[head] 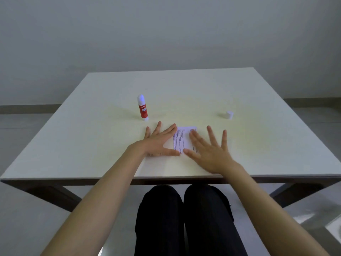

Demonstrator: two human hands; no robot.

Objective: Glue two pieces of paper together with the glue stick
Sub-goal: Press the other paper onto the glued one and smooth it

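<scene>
Broadly, the head view shows a square white table [258, 145] with bare surface on every side of the hands. Both palms lie flat with fingers spread, grasping nothing: the left hand [158, 143] and right hand [208, 150] press a small white printed paper [182, 138] between them, near the front edge. At eleven o'clock from the paper stands an uncapped red-and-white glue stick [143, 108]; its white round cap [229, 115] lies at two o'clock, well apart.
</scene>
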